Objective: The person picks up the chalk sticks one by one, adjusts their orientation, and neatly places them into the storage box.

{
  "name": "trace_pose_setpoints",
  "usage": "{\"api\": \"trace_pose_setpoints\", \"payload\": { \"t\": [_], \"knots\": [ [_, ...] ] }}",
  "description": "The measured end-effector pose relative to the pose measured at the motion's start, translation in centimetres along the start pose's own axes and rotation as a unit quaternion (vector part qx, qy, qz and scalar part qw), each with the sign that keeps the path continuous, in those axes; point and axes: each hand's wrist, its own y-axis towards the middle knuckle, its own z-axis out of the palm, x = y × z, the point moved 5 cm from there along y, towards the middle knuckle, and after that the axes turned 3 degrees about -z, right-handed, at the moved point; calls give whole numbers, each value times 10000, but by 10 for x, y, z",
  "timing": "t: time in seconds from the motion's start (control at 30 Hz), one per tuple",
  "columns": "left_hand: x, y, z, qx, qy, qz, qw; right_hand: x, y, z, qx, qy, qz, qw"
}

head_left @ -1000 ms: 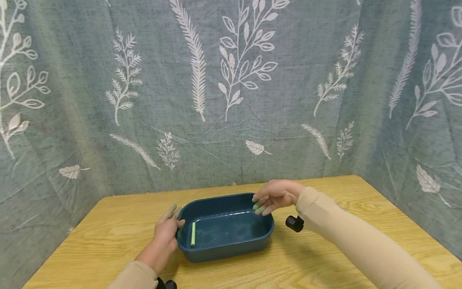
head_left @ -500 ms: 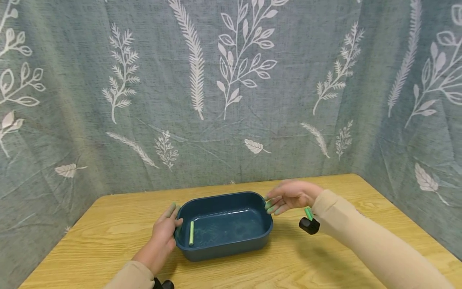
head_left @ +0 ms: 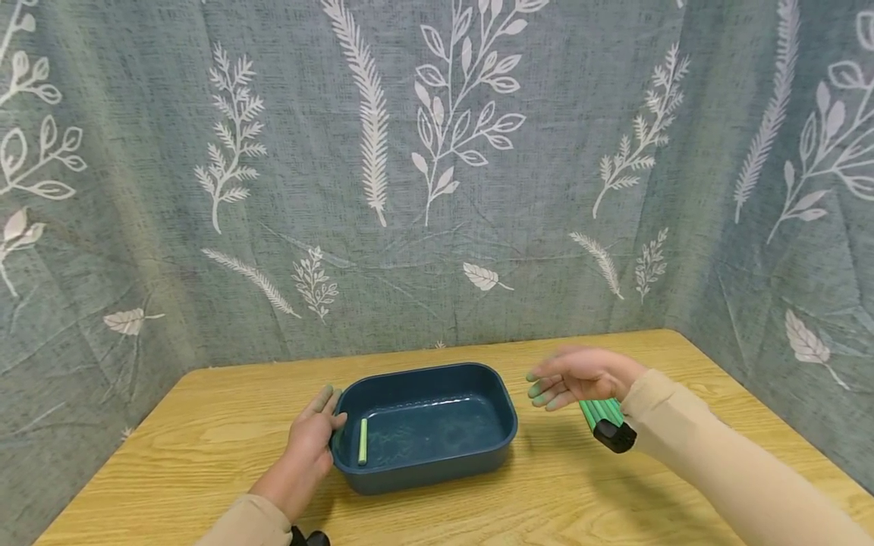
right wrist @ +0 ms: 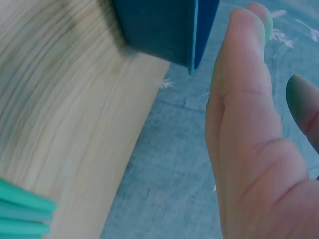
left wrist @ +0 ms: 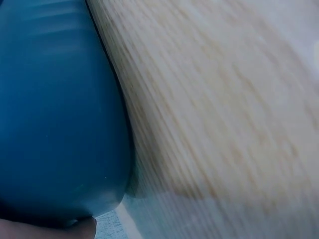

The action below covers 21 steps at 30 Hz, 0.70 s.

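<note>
A dark blue rectangular tub [head_left: 430,479] stands on the table, one pale green chalk stick [head_left: 363,441] lying inside near its left end. My left hand [head_left: 307,444] holds that end, thumb over the rim and fingers along the outside. In the left wrist view, the tub's smooth wall [left wrist: 60,109] fills the left side. My right hand [head_left: 583,375] hovers right of the tub, holding nothing, with fingers extended and green dust on their tips. Below it lie several green chalk sticks [head_left: 601,412], partly hidden by the hand and its black wrist camera; their ends also show in the right wrist view [right wrist: 27,214].
The wood-grain table [head_left: 232,425] reaches back to a grey-green curtain [head_left: 410,303] with white leaf patterns, which also surrounds both sides. Faint green smudges mark the tub's floor.
My right hand has moved right, from over the tub's right end to beyond it, bringing the green chalk sticks into sight. My left hand stays at the tub's left end.
</note>
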Motion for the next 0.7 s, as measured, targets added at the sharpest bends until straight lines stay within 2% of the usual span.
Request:
{"api": "trace_pose_setpoints", "payload": {
  "t": [0.47, 0.7],
  "knots": [
    [3, -1, -1, -89, -51, -34, 9999, -17, -27, -28, -107, 320, 39, 9994],
    [2, -1, -1, -90, -72, 12, 9999, -29, -38, -50, -270, 271, -62, 9992]
  ]
}}
